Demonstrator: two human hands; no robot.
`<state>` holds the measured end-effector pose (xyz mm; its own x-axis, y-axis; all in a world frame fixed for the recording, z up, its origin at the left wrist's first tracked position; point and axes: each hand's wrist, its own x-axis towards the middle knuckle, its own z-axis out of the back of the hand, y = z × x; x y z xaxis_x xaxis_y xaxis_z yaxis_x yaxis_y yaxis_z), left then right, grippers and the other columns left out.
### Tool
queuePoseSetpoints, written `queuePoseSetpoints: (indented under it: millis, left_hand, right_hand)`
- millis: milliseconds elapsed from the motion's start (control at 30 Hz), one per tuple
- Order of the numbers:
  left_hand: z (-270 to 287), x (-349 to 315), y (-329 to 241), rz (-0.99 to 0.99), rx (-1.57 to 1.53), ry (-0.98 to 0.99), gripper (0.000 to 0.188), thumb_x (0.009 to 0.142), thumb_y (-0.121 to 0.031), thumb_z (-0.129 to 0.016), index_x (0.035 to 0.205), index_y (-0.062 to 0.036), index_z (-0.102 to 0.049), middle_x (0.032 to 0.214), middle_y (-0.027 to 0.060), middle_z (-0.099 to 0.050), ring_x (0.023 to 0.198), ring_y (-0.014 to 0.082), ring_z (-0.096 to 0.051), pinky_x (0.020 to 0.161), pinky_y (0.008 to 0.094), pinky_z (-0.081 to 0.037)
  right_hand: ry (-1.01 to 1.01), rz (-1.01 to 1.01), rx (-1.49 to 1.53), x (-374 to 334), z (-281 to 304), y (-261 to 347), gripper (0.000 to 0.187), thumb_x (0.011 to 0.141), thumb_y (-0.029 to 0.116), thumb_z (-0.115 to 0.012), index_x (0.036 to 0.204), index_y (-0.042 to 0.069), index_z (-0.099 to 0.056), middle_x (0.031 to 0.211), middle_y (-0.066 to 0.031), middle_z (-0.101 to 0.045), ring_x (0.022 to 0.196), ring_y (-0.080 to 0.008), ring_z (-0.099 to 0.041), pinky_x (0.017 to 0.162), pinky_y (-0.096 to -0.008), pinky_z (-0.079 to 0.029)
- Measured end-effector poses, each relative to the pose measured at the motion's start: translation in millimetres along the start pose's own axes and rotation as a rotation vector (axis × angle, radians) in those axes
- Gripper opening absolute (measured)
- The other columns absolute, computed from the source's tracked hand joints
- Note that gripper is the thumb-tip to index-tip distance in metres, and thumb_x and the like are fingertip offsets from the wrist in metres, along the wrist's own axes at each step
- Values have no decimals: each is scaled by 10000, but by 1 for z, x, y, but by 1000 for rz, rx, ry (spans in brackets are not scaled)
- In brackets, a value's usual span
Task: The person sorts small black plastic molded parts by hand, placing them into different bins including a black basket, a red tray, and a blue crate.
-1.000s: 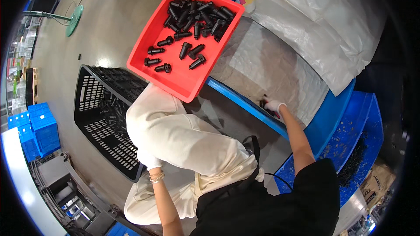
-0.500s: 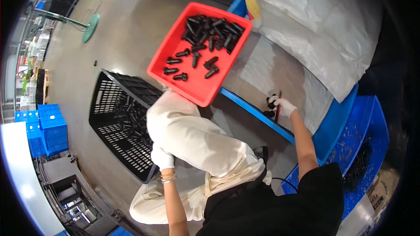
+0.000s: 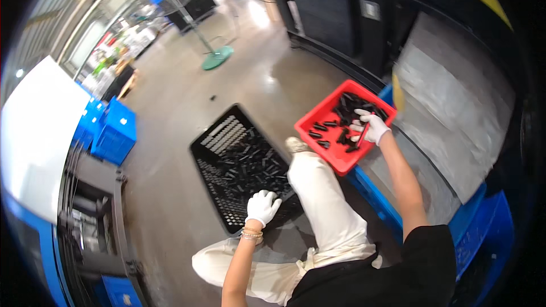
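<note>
The red tray [image 3: 333,154] is tilted a little in view, with one side over the blue bin [image 3: 367,193] and its near edge close to the trouser leg [image 3: 325,190]; maybe these two give it support, though the contact itself is hidden. Black parts [image 3: 348,105] lie in the tray, thicker toward its far side, so its near corner shows bare red.

Above these parts is the gloved right hand [image 3: 372,128], its fingers partly spread, with a slim red tool [image 3: 364,135] held across the palm (probably so that the fingertips stay free). I cannot tell if it pinches a part too.

Left of the tray, a black crate [image 3: 219,137] with holes in its walls holds many more dark pieces [image 3: 244,165]. The gloved left hand [image 3: 263,207] is at its near rim, fingers slightly bent, perhaps for steadying; what is under the palm I cannot tell.
</note>
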<state>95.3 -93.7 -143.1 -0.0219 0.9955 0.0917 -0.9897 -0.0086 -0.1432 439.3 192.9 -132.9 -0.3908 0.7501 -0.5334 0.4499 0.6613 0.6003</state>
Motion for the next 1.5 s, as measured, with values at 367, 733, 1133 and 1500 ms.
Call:
queuePoseSetpoints:
  millis: [367,733,1133,1500]
  left_hand:
    - [139,20,40,200,-932,-455,519,937,-362,-453,1332,-38,-359,1229,253,-523,1144,387,-509,950,414,-412]
    - [128,32,138,628,-1176,-468,401,931,-412,-459,946,-30,-583,838,138,-623,732,197,-621,658,335,-493]
    - [137,42,109,499,-932,-651,350,960,-261,-417,750,1,-516,582,56,-485,526,103,-464,480,276,-388]
    - [130,57,85,547,-960,-876,293,864,-274,-623,758,-22,-515,573,46,-489,508,121,-453,481,293,-386]
  right_hand:
    - [750,-90,-574,-64,-317,-97,416,845,107,-457,1249,195,-502,634,-25,-548,360,-57,-311,328,-217,-273]
    - [1023,-674,-196,5,-404,-208,444,951,314,-416,1381,207,-393,556,-57,-532,305,-77,-297,322,-253,-319]
    - [819,-17,-714,-25,-387,-167,286,856,113,-517,1130,59,-576,634,-13,-540,437,-25,-398,403,-191,-318]
    - [591,247,-633,-37,-379,-196,74,886,129,-527,873,62,-556,583,33,-478,422,-32,-406,371,-194,-288]
